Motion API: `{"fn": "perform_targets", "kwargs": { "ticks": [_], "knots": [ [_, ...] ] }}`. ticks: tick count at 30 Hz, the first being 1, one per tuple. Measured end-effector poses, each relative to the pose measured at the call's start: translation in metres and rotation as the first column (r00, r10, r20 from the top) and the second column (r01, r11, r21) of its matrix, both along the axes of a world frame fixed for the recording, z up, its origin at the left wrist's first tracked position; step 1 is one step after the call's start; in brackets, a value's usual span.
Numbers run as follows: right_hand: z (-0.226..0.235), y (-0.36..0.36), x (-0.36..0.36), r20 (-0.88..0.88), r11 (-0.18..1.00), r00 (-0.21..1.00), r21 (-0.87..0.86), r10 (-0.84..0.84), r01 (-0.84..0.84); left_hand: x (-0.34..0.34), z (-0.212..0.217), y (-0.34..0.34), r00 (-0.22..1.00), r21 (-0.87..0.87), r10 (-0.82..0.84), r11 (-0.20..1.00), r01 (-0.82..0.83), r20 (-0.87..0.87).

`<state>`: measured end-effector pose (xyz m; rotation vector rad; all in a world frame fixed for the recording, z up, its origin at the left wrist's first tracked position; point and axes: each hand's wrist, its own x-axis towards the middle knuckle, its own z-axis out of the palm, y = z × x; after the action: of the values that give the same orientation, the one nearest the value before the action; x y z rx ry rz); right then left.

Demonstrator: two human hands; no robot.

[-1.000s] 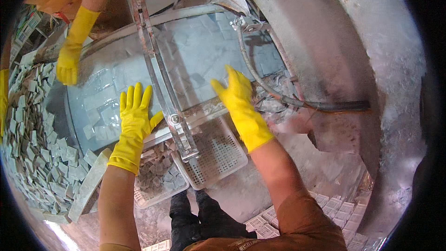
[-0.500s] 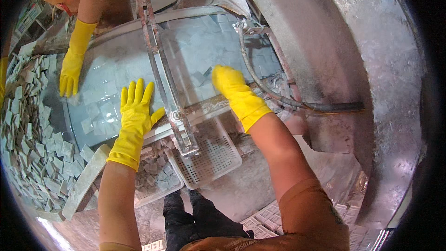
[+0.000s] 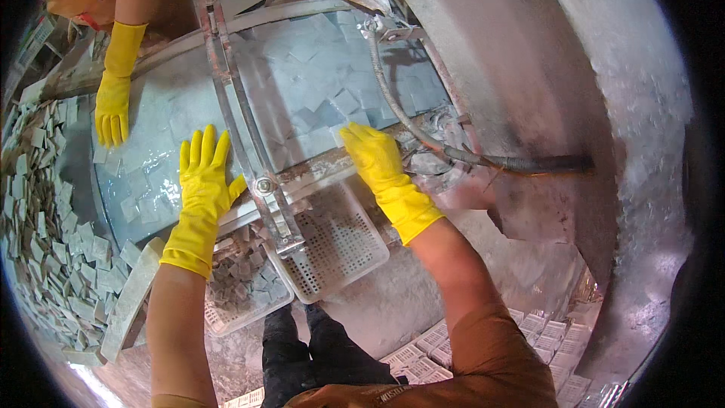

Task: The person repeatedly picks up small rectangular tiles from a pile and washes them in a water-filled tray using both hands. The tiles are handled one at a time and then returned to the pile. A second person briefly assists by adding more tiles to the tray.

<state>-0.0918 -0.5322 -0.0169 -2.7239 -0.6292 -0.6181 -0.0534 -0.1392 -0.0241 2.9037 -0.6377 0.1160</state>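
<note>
My left hand [image 3: 201, 174], in a yellow rubber glove, lies flat with fingers spread over the near edge of a wet bed of small grey tiles [image 3: 302, 53]. It rests left of the rusty metal crossbar [image 3: 240, 102] and seems to hold nothing. On the bar's right side, my right hand [image 3: 371, 155], gloved alike, is at the same near edge. Its fingers are closed together, with a pale tile [image 3: 337, 134] at their tips; the thumb's grip is hidden. At the far left another person's yellow-gloved hand [image 3: 113, 109] reaches down over the tiles.
Broken tiles heap [image 3: 83, 257] at left behind a long slab [image 3: 132, 298]. Below the edge hang a perforated white basket [image 3: 343, 245] and a basket holding tile pieces [image 3: 249, 287]. A hose [image 3: 453, 153] crosses at right beside a large curved grey wall [image 3: 529, 106].
The view has shifted slightly, moving the scene left. My right hand has moved a little right and nearer to me, its fingers less fisted, with a pale tile now at their tips. My left stays spread.
</note>
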Motion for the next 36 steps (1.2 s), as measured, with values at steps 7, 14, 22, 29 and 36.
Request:
{"fn": "perform_targets", "kwargs": {
  "ticks": [7,14,22,29,36],
  "knots": [
    [-0.005,0.001,0.003,0.063,0.978,0.98,0.096,-0.189,0.183,0.001,0.003,0.0,1.0,0.022,0.015,1.0,-0.014,-0.027],
    [-0.009,-0.024,-0.005,0.032,0.979,0.98,0.066,-0.195,0.193,0.001,-0.003,-0.003,1.0,-0.031,0.013,0.999,-0.012,0.003],
    [-0.012,-0.004,-0.002,0.038,0.959,0.973,0.178,-0.23,0.219,0.004,-0.002,-0.004,1.0,-0.026,0.002,1.0,-0.002,0.009],
    [-0.033,0.022,0.005,0.092,0.838,0.86,0.3,-0.501,0.456,-0.004,-0.022,-0.03,0.985,-0.039,0.087,0.996,-0.082,0.148],
    [-0.027,0.024,0.005,0.052,0.862,0.866,0.143,-0.497,0.486,0.0,-0.036,-0.055,0.968,-0.133,0.136,0.985,-0.11,0.211]
  ]
}}
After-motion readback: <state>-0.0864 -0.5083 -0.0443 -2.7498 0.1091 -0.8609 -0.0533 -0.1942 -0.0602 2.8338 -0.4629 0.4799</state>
